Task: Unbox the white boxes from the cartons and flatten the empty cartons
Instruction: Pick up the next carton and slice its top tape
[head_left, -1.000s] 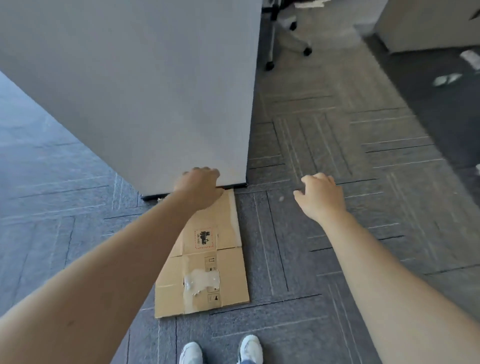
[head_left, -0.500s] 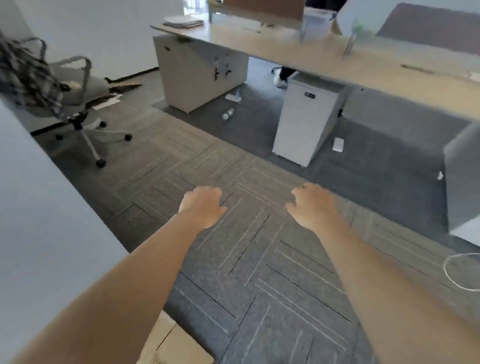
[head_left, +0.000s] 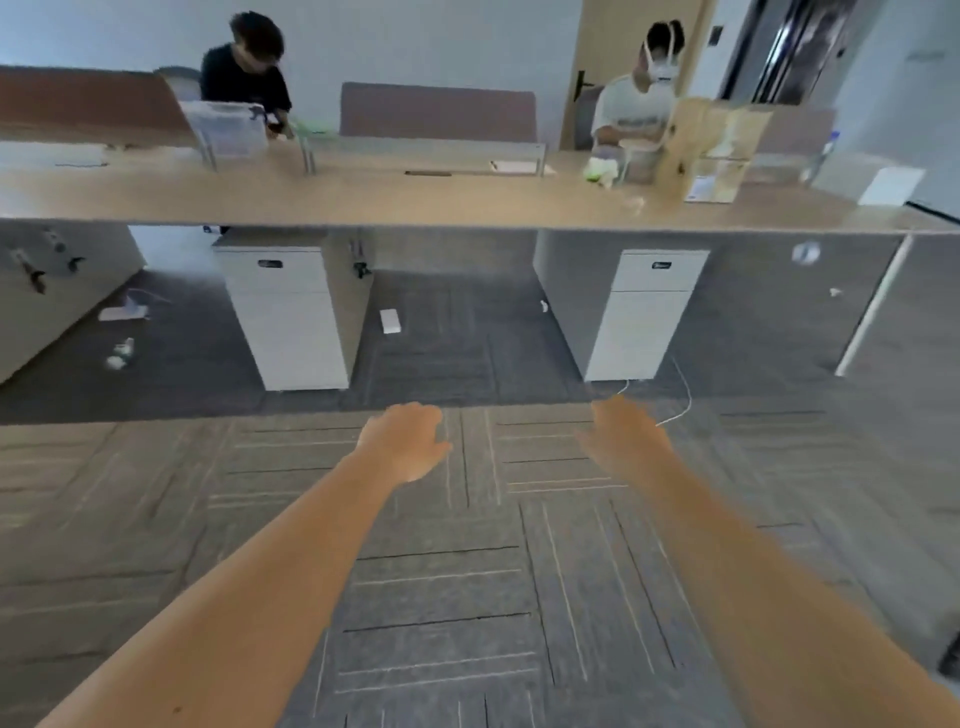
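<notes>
Both arms reach forward over the grey carpet (head_left: 467, 597), and both hands hold nothing. The left hand (head_left: 402, 441) hangs with its fingers loosely curled downward, relaxed. The right hand (head_left: 626, 439) is also loose, its fingers slightly bent and pointing forward; motion blur makes the fingertips unclear.

The carton (head_left: 714, 150) stands upright on the long counter (head_left: 415, 200), toward the right end, well apart from both hands and higher than them. It is brown, with its top flaps raised and a pale label on its front. It is closer to the right hand than to the left one. A white box (head_left: 891, 184) lies on the counter further to the right of the carton, near the counter end.

Under the counter stand two white cabinets (head_left: 288, 317), and between them a small white object (head_left: 389, 320) lies on the floor. A thin white cable (head_left: 680, 400) runs on the carpet just beyond the right hand. Behind the counter two persons sit, one in a dark shirt (head_left: 244, 78) and one in a light shirt (head_left: 631, 114).
</notes>
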